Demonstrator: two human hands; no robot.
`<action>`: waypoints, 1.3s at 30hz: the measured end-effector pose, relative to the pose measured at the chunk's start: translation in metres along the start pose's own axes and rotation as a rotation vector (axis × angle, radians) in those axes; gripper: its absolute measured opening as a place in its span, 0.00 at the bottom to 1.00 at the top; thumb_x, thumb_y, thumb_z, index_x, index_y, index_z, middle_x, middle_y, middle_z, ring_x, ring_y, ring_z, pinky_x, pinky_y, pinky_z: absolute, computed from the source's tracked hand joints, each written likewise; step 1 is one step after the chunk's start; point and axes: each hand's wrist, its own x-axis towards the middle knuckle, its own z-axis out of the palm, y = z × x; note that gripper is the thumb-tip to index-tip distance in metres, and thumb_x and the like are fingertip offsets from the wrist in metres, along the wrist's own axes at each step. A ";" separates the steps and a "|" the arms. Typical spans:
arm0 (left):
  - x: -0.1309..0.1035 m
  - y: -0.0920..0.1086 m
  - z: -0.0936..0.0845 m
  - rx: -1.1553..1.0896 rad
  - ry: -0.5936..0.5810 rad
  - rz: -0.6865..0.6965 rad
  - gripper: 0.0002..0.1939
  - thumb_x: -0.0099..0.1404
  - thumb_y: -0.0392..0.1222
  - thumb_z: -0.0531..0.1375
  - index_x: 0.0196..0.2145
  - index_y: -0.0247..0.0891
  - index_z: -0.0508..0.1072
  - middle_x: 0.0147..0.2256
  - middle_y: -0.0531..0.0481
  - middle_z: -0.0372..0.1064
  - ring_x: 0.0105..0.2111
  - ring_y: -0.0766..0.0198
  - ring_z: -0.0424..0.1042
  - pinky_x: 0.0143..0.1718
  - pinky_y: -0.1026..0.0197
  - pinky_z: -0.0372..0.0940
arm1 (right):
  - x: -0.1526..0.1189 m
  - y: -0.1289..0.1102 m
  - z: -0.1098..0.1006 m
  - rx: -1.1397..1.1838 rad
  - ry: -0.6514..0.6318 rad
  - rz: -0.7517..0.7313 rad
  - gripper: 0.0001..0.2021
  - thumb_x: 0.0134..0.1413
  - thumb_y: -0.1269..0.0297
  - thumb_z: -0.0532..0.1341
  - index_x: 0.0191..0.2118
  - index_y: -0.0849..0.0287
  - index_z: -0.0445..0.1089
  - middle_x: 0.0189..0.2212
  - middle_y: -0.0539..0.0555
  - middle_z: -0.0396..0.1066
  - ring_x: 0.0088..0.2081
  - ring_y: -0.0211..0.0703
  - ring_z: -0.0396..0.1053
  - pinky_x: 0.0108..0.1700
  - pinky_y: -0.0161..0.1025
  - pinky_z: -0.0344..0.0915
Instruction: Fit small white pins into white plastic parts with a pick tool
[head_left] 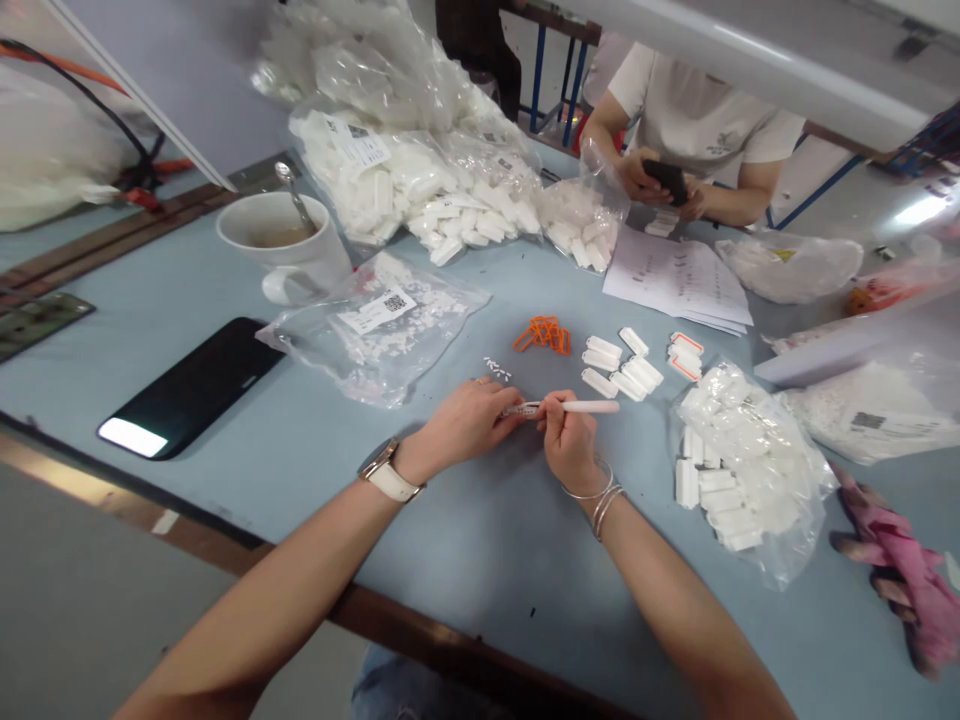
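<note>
My right hand is closed around a slim tool with a pale pink-white handle; its tip points left. Between the thumb and fingers of my left hand is a small white plastic piece, mostly hidden, and the tool's tip meets it there. Just beyond my left hand lie several tiny white parts. A little heap of orange rectangular rings sits farther out. To its right are loose white plastic housings, and beside them a few white pieces with orange rims.
A bag of white housings and a pink glove lie at right. Left are a phone, a mug with a spoon and a bag of tiny parts. Behind are large bags, papers and a person holding a phone.
</note>
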 end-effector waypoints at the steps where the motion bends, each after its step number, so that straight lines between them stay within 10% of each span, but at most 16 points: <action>1: 0.000 0.000 0.000 0.004 0.004 0.001 0.11 0.68 0.45 0.53 0.35 0.37 0.71 0.27 0.49 0.67 0.30 0.60 0.66 0.31 0.61 0.56 | 0.000 0.000 0.000 -0.005 0.000 -0.008 0.22 0.67 0.53 0.42 0.30 0.58 0.65 0.20 0.50 0.68 0.21 0.36 0.67 0.28 0.33 0.63; 39: -0.001 0.002 0.000 -0.005 0.013 0.012 0.13 0.69 0.47 0.53 0.34 0.37 0.71 0.27 0.48 0.68 0.31 0.59 0.67 0.33 0.59 0.57 | 0.000 0.000 -0.001 -0.058 -0.040 -0.034 0.22 0.67 0.54 0.41 0.31 0.57 0.66 0.21 0.51 0.68 0.22 0.37 0.66 0.29 0.34 0.62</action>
